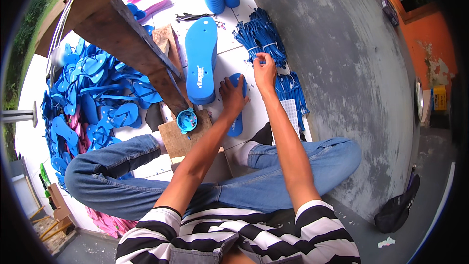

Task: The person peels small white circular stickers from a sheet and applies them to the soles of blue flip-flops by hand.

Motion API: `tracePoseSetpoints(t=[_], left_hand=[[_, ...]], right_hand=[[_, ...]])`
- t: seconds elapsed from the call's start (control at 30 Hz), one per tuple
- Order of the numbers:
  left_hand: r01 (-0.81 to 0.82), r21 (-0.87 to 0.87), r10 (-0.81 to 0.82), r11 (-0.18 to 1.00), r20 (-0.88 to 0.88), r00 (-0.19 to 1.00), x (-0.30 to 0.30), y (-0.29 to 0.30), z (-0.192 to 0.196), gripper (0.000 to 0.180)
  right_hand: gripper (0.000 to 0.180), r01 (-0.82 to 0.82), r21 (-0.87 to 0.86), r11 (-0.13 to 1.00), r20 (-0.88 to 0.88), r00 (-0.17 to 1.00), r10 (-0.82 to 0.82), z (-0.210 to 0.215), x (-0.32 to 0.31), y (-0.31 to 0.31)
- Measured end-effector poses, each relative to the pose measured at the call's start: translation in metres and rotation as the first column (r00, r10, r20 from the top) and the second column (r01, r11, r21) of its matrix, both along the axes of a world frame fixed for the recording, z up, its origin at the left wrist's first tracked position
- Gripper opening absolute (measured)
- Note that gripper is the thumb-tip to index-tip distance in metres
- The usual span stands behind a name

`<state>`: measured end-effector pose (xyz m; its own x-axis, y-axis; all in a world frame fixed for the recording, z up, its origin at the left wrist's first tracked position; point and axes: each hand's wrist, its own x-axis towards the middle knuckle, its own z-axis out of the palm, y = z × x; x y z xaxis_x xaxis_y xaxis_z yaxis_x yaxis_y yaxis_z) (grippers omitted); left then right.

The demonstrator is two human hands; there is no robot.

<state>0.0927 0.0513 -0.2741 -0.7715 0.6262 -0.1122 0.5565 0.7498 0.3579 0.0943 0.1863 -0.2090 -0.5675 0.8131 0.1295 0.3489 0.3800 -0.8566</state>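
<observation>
Blue foam sole [236,112] lies flat on the white tiled floor [229,44] btwn the person's knees, pinned under the left hand [232,95] — fingers spread, palm down. Right hand [264,71] reaches just past it w/ fingertips pinching a thin blue strap at the edge of the strap bundle [260,36]. Risk as I judge it: the bundle is tied, so a pull could drag several straps out, or the smooth sole could skid on the tile. Nearby — a bigger sole stack [201,61], flexible rubbery straps, rough wooden bench leg [132,39], heap of finished sandals [93,98] well to the left.
</observation>
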Motion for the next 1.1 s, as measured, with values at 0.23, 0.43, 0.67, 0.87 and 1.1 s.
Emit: tracePoseSetpoints(t=[0.23, 0.43, 0.67, 0.87, 1.1], left_hand=[[0.078, 0.251, -0.071, 0.965, -0.039, 0.997, 0.002, 0.003, 0.055, 0.079], [0.080, 0.445, 0.050, 0.892, -0.273, 0.961, -0.035, 0.017, 0.173, 0.069], [-0.060, 0.195, 0.130, 0.979, -0.371, 0.919, -0.120, 0.000, 0.202, 0.072], [-0.168, 0.112, 0.193, 0.979, -0.262, 0.946, -0.135, -0.013, 0.169, 0.086], [-0.147, 0.084, 0.159, 0.986, -0.156, 0.975, -0.145, -0.013, 0.178, 0.087]], right_hand=[[0.020, 0.113, -0.009, 0.994, -0.158, 0.981, -0.113, 0.018, 0.015, 0.020], [0.020, 0.179, -0.127, 0.976, -0.245, 0.947, -0.206, 0.062, 0.026, 0.030], [0.019, 0.113, -0.099, 0.989, -0.204, 0.970, -0.131, 0.055, 0.022, 0.016], [0.020, 0.097, -0.078, 0.992, -0.197, 0.974, -0.111, 0.056, 0.016, 0.010], [0.021, 0.087, -0.054, 0.995, -0.171, 0.981, -0.096, 0.043, 0.018, 0.011]])
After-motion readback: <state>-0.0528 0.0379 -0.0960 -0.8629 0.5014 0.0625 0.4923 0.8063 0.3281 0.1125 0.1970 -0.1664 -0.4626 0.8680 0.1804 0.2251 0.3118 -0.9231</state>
